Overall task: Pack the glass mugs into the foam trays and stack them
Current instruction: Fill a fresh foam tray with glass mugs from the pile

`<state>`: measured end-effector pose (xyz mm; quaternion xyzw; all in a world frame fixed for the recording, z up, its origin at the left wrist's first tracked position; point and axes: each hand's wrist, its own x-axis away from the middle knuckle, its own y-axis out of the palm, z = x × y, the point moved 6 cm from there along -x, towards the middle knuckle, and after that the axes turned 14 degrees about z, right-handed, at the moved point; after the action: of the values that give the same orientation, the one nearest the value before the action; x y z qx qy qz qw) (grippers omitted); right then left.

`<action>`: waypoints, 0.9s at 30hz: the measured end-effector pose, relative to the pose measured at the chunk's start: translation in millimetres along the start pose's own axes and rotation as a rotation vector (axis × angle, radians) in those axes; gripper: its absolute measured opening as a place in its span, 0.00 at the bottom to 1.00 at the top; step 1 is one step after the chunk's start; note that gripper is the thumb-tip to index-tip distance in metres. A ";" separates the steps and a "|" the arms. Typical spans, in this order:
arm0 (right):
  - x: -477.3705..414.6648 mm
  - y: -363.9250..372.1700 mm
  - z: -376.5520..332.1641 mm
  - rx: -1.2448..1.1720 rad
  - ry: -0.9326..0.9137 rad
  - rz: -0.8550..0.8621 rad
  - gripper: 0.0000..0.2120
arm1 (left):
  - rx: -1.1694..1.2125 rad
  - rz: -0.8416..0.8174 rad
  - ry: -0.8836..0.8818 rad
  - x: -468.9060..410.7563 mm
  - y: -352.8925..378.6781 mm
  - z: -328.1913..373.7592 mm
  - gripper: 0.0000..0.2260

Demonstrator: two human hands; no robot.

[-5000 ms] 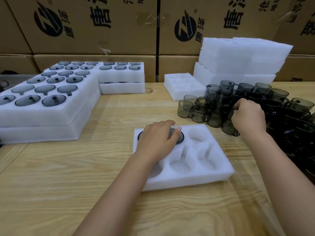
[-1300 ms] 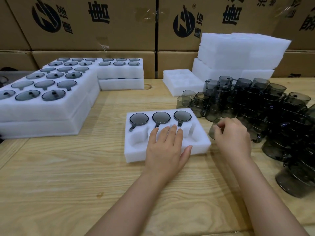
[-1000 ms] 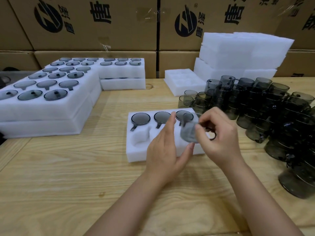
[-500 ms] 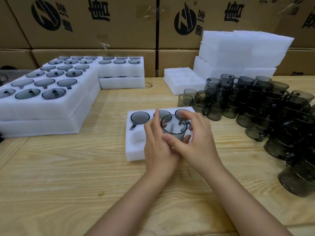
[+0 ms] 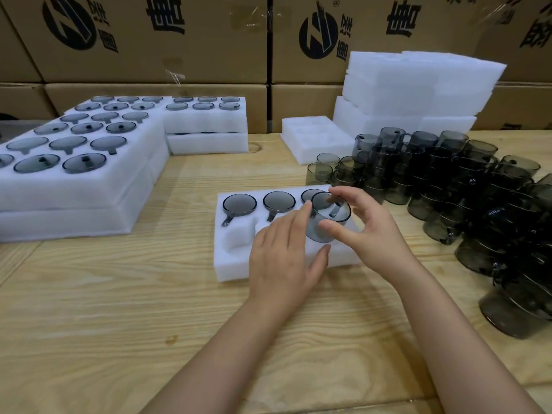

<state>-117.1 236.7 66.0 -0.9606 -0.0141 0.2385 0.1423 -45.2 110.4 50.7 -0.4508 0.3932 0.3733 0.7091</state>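
Hovering over the near right pocket of the foam tray (image 5: 236, 264), the smoky glass mug (image 5: 317, 233) is tilted and not yet seated. The right-hand grip (image 5: 373, 234) is curled round it, thumb on the near wall and forefinger over the far rim. The left-hand grip (image 5: 283, 258) lies fairly flat on the foam, fingers straight and holding nothing, with a fingertip against the mug's side. The likely trouble is the handle missing its slot, leaving the mug proud so a tray stacked above rocks. A light pinch on slick glass could also slip, knocking the rim against the seated mugs (image 5: 240, 204) just behind.
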 end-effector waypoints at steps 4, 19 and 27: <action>-1.3 -1.4 3.3 -0.086 0.021 -0.010 0.21 | 0.036 -0.008 0.044 0.3 1.2 1.4 0.23; -6.2 -1.5 4.6 0.148 -0.103 0.003 0.22 | 0.135 -0.145 -0.032 -3.3 1.6 1.3 0.20; -5.0 5.6 6.5 0.237 -0.096 -0.044 0.23 | 0.051 -0.208 0.001 -1.5 3.5 2.8 0.20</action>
<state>-124.8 232.7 61.2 -0.9240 -0.0137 0.2809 0.2590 -48.2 113.8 51.6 -0.4712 0.3542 0.2873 0.7550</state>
